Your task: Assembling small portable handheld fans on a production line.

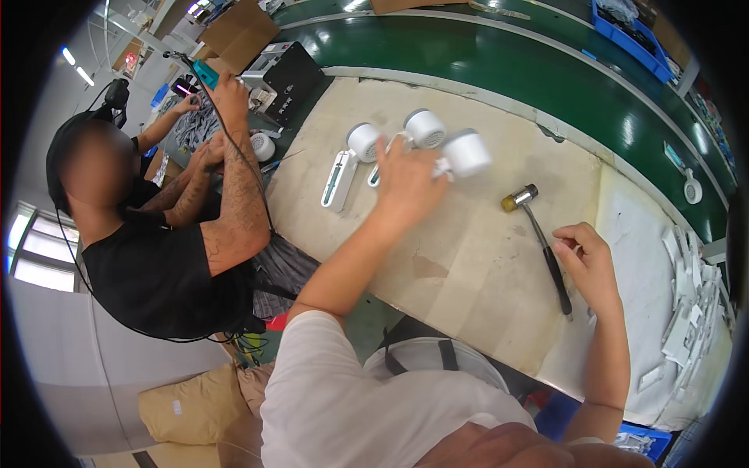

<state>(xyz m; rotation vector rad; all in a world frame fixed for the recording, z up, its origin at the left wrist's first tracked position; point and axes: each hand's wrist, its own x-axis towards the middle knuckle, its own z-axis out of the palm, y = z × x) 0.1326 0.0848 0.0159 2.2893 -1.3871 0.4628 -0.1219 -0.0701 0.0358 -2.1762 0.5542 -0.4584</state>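
Note:
My left hand (409, 186) is closed around the handle of a white handheld device with a round head (466, 152), which is blurred by motion. Its fingers also cover part of a second such device (425, 129). Left of that lies a third device (335, 181), its long handle showing a dark green slot and its drum-shaped head turned away from me. My right hand (589, 261) hovers, loosely curled and empty, beside a hammer (550, 261) with a black handle and a head with one yellowish and one metallic end.
A co-worker in black (164, 249) sits at the left, holding a teal tool. White strip-like parts (686, 312) are heaped at the right. Beyond the worn table (468, 234) runs a green conveyor (499, 54), with a blue crate (636, 39) and another white device (691, 187).

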